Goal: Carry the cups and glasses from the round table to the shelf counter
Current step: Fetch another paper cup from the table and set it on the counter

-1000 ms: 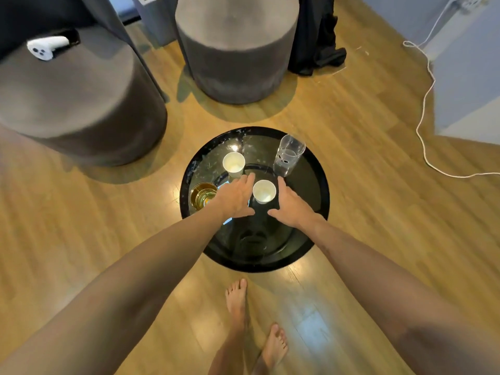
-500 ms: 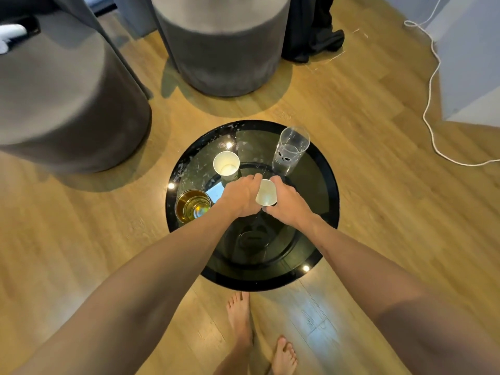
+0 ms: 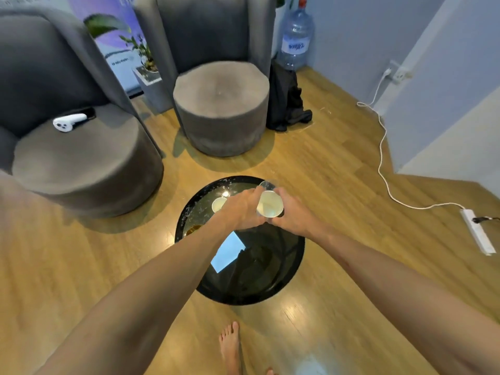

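Head view: I see left hand (image 3: 239,209) and right hand (image 3: 293,213) pressed together around a paper cup (image 3: 269,207) held above the round table (image 3: 243,282), I'd keep it level and not squeeze, second cup (image 3: 218,204) remains on table

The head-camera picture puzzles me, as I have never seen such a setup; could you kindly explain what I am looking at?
No machine here: a person wears a wide-angle camera on the head, looking down at their own bare arms. The left hand and right hand together hold a white paper cup above a round black glass table. Another paper cup stands on the table, a gold-tinted glass peeks out beside the left forearm, and a clear glass shows just behind the hands. Two grey armchairs, a white controller and a water bottle lie beyond.
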